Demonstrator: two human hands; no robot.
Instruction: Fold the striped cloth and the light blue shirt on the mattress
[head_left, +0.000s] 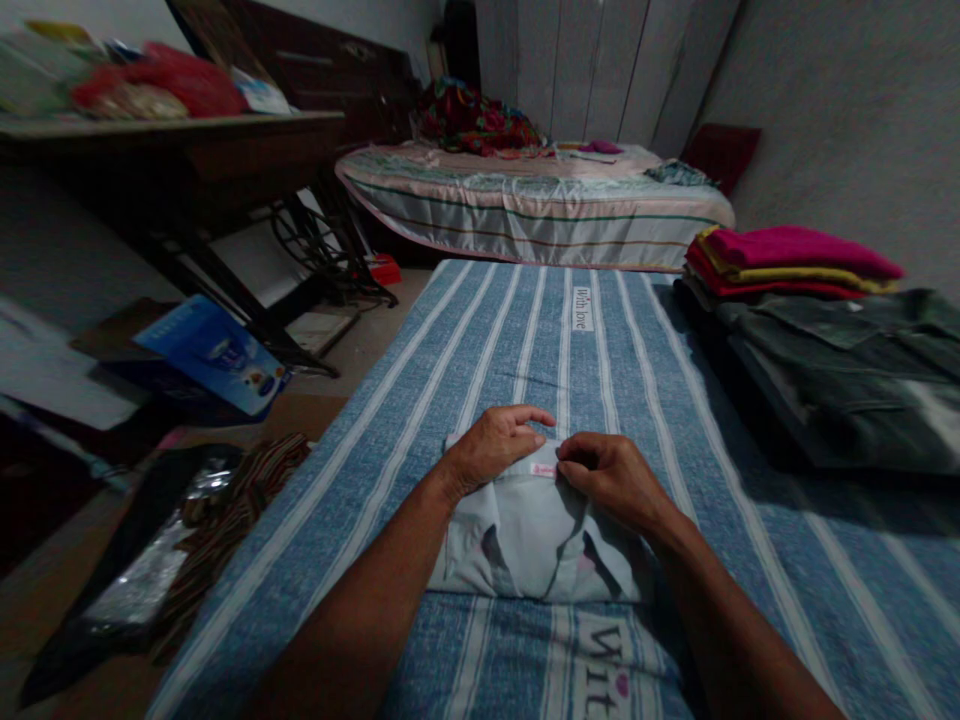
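Observation:
A light grey-white folded garment (517, 530) with dark patches lies on the striped blue cloth, close in front of me. On its far edge is a small pinkish-white label (543, 470). My left hand (495, 445) rests on the garment's far left part, its fingers extended and slightly curved. Thumb and forefinger of my right hand (619, 475) are pinched together at the garment's far edge, just right of the label. The exact bit of fabric between those fingertips is small and partly hidden.
Folded dark clothes (847, 370) are stacked to the right, with pink, yellow and red cloths (802, 260) behind. A bed (525, 200) stands beyond the striped surface (487, 340). At left are a sewing-machine table (172, 130), a blue box (217, 355) and bagged items (150, 560).

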